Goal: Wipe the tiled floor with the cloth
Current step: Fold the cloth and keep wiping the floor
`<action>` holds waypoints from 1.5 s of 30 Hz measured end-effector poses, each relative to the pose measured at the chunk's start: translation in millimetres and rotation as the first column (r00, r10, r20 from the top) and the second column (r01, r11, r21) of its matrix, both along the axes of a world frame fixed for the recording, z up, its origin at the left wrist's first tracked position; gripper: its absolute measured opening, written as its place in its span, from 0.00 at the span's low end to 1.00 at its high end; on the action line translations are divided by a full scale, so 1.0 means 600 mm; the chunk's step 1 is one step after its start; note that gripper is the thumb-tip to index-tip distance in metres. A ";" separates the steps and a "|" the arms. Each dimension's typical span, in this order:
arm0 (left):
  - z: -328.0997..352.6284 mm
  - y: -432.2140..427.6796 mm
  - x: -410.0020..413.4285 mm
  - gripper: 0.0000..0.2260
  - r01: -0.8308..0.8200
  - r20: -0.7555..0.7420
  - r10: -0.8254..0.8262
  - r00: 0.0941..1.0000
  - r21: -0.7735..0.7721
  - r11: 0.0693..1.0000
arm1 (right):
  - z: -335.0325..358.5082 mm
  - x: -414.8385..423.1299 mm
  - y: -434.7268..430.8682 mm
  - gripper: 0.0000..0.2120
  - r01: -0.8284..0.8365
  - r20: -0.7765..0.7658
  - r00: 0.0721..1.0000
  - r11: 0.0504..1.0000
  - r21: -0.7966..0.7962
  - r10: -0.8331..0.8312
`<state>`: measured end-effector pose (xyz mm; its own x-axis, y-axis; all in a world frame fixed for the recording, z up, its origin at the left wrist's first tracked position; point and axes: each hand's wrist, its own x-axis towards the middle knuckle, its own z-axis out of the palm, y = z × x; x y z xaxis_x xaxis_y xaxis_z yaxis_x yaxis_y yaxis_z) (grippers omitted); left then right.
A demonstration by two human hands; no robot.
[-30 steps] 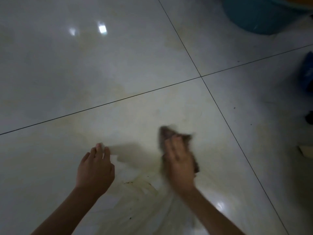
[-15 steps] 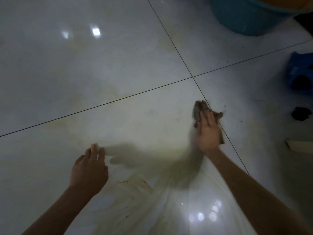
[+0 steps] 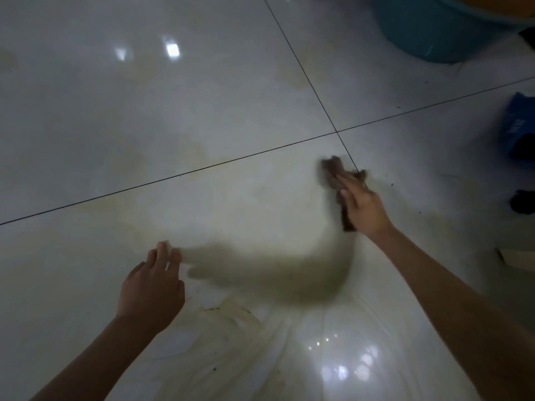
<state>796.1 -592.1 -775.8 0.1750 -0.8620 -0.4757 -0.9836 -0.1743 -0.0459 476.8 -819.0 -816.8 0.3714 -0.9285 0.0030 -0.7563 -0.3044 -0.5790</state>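
Observation:
A dark brown cloth (image 3: pixel 333 170) lies on the glossy white tiled floor (image 3: pixel 173 117), just below where two grout lines cross. My right hand (image 3: pixel 362 205) presses flat on it with straight fingers; the cloth shows beyond my fingertips and beside my palm, and it is blurred. My left hand (image 3: pixel 153 287) rests on the floor at the lower left, fingers spread and straight, holding nothing. Yellowish smears and wet streaks mark the tile between my arms.
A teal tub (image 3: pixel 434 27) stands at the top right. At the right edge are a blue object (image 3: pixel 518 125), a small black lump (image 3: pixel 522 201) and a pale flat piece (image 3: pixel 518 260). Ceiling lights reflect in the tiles.
My right hand has swept the cloth from the middle of the tile out to the right, toward the grout crossing. My left hand has stayed planted in place.

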 end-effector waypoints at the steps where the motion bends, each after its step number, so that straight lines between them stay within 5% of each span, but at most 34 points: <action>1: -0.001 0.000 0.001 0.25 -0.012 0.001 0.012 1.000 0.008 1.000 | -0.011 -0.008 -0.017 0.18 0.073 -0.041 0.996 0.997 0.003 -0.073; 3: -0.002 -0.002 0.002 0.24 -0.016 0.008 0.016 1.000 0.000 1.000 | -0.032 0.015 -0.012 0.19 0.202 -0.119 0.971 0.978 -0.043 -0.206; 5: -0.010 -0.001 0.003 0.25 -0.036 0.014 0.037 0.999 -0.053 0.998 | -0.042 0.076 0.038 0.23 0.155 -0.138 0.975 0.978 -0.140 -0.174; 9: -0.011 -0.003 0.004 0.25 -0.012 0.035 0.014 0.999 -0.046 0.999 | -0.063 0.194 0.234 0.25 -0.284 -0.049 0.959 0.942 -0.177 0.280; 13: -0.015 -0.003 0.009 0.26 -0.019 0.025 0.018 1.000 0.009 1.000 | -0.066 0.207 0.306 0.14 -0.663 0.075 0.739 0.742 -0.095 0.670; 16: -0.022 -0.001 0.012 0.25 -0.023 0.012 0.022 1.000 0.006 1.000 | -0.033 0.146 0.190 0.18 -0.579 0.048 0.811 0.811 -0.082 0.584; 20: -0.027 0.010 0.017 0.27 -0.073 -0.088 0.071 0.994 -0.012 0.997 | -0.013 0.000 0.025 0.19 -0.134 -0.072 0.989 0.986 -0.100 0.127; 23: -0.031 0.032 0.017 0.30 -0.140 -0.198 0.132 0.971 -0.025 0.990 | -0.019 -0.039 0.012 0.19 0.102 -0.171 0.978 0.991 -0.089 -0.117; 28: -0.035 0.114 0.016 0.33 -0.263 -0.217 0.231 0.948 -0.130 0.956 | -0.044 0.094 0.210 0.25 -0.006 -0.138 0.990 0.990 -0.142 -0.014; 31: -0.030 0.174 0.012 0.28 -0.326 -0.179 0.300 0.937 -0.142 0.935 | -0.058 0.206 0.406 0.17 -0.285 -0.073 0.958 0.945 -0.161 0.276; 34: -0.025 0.223 0.010 0.28 -0.396 -0.154 0.380 0.912 -0.095 0.913 | -0.057 0.281 0.482 0.20 -0.608 0.010 0.791 0.788 -0.091 0.612; 37: -0.024 0.263 0.024 0.30 -0.468 -0.171 0.446 0.878 -0.112 0.877 | -0.050 0.303 0.415 0.20 -0.766 -0.014 0.643 0.642 -0.040 0.766; 40: -0.023 0.294 0.032 0.29 -0.478 -0.138 0.463 0.875 -0.099 0.873 | -0.034 0.250 0.274 0.17 -0.647 0.039 0.761 0.762 -0.013 0.647; 42: -0.024 0.318 0.040 0.27 -0.481 -0.128 0.467 0.875 -0.117 0.869 | -0.023 0.194 0.177 0.23 -0.581 -0.130 0.809 0.813 -0.035 0.573; 45: -0.027 0.356 0.049 0.28 -0.512 -0.141 0.496 0.857 -0.112 0.852 | -0.030 0.128 0.134 0.23 -0.211 -0.165 0.964 0.977 0.007 0.209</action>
<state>825.2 -378.4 -792.2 0.5602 -0.7274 -0.3964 -0.7565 -0.6441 0.1129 553.5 -738.7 -835.0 0.5544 -0.8297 -0.0650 -0.7592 -0.4721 -0.4481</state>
